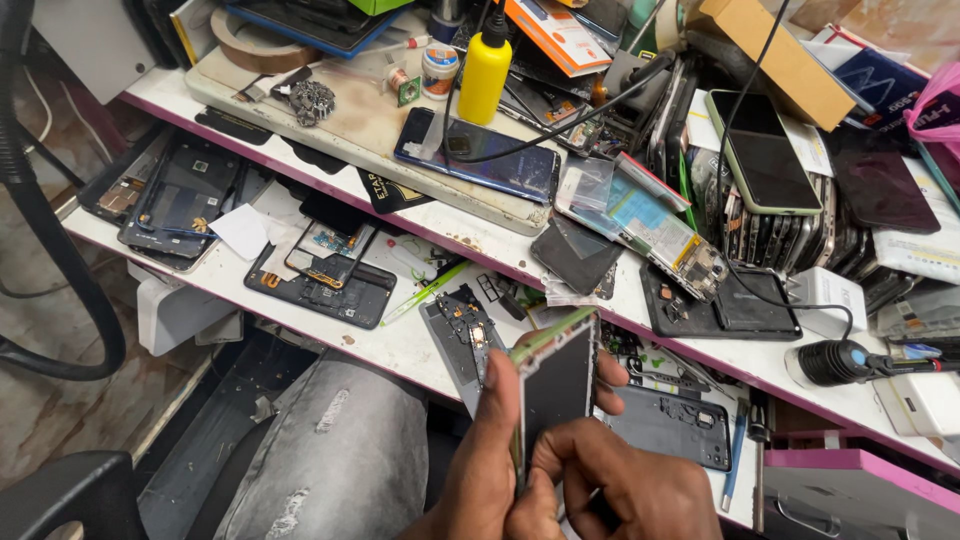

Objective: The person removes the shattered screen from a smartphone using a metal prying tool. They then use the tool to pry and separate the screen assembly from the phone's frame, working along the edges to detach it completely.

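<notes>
My left hand [487,450] and my right hand [610,485] together hold a smartphone [555,390] upright at the bottom centre, its dark screen tilted toward the right and its greenish edge up. The left fingers wrap the phone's left side and back. My right thumb and fingers press on its lower front edge. Just behind the phone, an opened phone back with a circuit board [462,335] lies on the white workbench [400,345].
The bench and upper shelf are crowded with dismantled phones, frames and screens. A yellow bottle [485,75] stands on a worn mat by a blue phone [480,155]. A dark phone chassis [672,425] lies right of my hands. My jeans-clad knee [335,450] is below the bench.
</notes>
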